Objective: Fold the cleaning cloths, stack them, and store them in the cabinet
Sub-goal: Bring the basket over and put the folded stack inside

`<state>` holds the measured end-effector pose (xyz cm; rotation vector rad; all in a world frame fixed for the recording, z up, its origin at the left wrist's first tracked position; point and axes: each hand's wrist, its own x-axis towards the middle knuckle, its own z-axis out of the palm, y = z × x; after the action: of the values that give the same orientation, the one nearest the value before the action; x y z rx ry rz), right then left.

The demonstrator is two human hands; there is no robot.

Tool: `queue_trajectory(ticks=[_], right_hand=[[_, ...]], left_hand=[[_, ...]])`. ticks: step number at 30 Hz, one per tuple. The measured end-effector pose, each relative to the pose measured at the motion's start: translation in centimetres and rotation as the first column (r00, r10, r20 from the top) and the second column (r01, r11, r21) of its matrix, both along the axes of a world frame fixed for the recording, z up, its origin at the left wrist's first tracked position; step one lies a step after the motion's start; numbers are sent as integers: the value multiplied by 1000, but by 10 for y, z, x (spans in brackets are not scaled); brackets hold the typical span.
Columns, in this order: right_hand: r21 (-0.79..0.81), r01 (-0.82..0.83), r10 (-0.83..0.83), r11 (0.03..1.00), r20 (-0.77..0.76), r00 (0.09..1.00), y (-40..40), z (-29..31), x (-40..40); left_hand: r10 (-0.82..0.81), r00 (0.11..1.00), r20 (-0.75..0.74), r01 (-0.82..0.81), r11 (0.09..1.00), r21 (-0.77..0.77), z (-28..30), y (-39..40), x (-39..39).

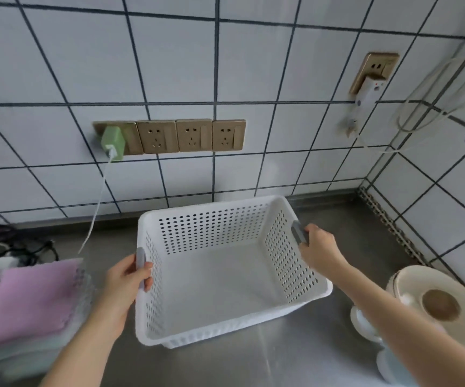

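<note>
At 8 o'clock, nearest the camera, a stack of folded cloths (21,311) lies on the steel counter (225,364), a pink one on top and pale green ones under it; the stack is blurred. At 4 o'clock a white fan (432,300) stands on the counter, under the right forearm. In the middle sits a white perforated basket (225,277), nothing inside it. The left hand (125,286) curls its fingers round the grey handle at the basket's 9 o'clock end, thumb on the handle's inner side. The right hand (319,247) grips the grey handle at the 3 o'clock end. The cloths lie just beside the left forearm, apart from the basket. Farther off, at 11 o'clock, a green charger (113,143) sits in the leftmost of four wall sockets (192,135), its white cable (97,202) dropping toward the cloths. At 1 o'clock a white plug (369,92) hangs from another socket on the tiled wall (58,65).
</note>
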<state>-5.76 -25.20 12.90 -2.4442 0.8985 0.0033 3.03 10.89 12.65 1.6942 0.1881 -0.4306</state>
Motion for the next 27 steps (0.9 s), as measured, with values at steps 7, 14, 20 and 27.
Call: queue_trajectory(ticks=[7, 14, 20, 27], right_hand=[[-56, -19, 19, 998, -10, 1000, 49, -9, -4], [-126, -17, 11, 992, -47, 999, 75, 7, -5], [-340, -116, 170, 933, 133, 977, 144, 37, 6], [-99, -449, 458, 888, 265, 848, 299, 32, 58]], left_hand=[[-27, 1000, -3, 27, 1000, 2, -14, 50, -2], [-91, 995, 35, 90, 995, 33, -20, 64, 2], [-57, 994, 95, 59, 998, -16, -18, 101, 8], [129, 955, 268, -153, 986, 69, -20, 188, 22]])
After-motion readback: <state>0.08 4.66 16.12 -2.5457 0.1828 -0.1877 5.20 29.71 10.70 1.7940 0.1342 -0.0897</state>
